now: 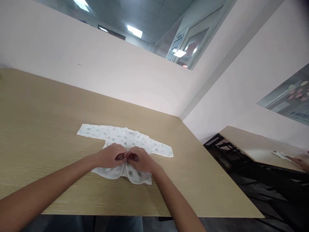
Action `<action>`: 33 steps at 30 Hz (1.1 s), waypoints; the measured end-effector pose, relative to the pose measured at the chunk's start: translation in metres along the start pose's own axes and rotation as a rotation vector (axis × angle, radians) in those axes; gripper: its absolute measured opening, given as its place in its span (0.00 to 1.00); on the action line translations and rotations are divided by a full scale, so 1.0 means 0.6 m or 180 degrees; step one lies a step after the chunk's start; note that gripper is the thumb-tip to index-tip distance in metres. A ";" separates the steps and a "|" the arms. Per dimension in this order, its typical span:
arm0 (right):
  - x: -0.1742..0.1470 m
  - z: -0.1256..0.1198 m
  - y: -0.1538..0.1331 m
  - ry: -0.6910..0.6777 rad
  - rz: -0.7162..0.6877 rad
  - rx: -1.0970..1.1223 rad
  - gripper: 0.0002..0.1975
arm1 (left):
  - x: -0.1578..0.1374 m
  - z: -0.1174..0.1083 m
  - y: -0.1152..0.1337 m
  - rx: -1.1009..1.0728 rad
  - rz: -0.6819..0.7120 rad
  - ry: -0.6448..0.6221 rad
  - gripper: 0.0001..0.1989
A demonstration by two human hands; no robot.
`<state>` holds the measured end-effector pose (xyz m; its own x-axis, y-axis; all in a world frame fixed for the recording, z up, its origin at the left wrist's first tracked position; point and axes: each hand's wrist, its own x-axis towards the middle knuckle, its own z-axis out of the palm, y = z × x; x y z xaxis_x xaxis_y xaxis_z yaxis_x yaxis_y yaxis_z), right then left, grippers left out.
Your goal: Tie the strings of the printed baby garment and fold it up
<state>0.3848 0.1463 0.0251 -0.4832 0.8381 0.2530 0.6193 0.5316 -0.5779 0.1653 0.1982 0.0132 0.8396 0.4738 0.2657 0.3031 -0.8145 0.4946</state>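
Pinching small white shirt [127, 141] at mid-front w/ L hand [111, 156] & R hand [142, 158], fingertips tog. on the cloth, on table [193, 180]; prob. partway along, already spread w/ sleeves out, still parted nr. hem.

Middle front of shirt [118, 137] hidden behind left hand [111, 156] and right hand [143, 159]; exact bit pinched unclear. Neck label [131, 133] too small to read. Co-worker's hand [298, 162] cut off at right edge, white item [279, 155] beside it blurred.
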 end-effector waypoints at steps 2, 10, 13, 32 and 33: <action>0.000 0.001 0.000 0.0008 -0.0017 -0.0028 0.08 | -0.001 0.001 -0.002 -0.0020 0.0012 0.0018 0.08; 0.002 0.000 0.002 -0.0094 0.0011 -0.0029 0.04 | -0.001 0.003 -0.005 -0.0037 0.0037 0.0068 0.07; 0.002 0.000 0.001 -0.0099 0.0073 0.0003 0.05 | -0.001 0.001 -0.004 -0.0031 0.0049 0.0046 0.06; 0.003 0.001 0.007 -0.0154 0.0071 -0.0013 0.06 | 0.000 -0.009 0.001 -0.0062 0.0087 -0.0050 0.08; 0.003 0.000 0.006 -0.0162 0.0077 -0.0022 0.06 | 0.000 -0.009 0.001 -0.0062 0.0091 -0.0058 0.08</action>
<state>0.3861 0.1500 0.0233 -0.4987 0.8436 0.1992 0.6354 0.5121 -0.5780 0.1630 0.1995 0.0180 0.8559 0.4441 0.2650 0.2701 -0.8208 0.5032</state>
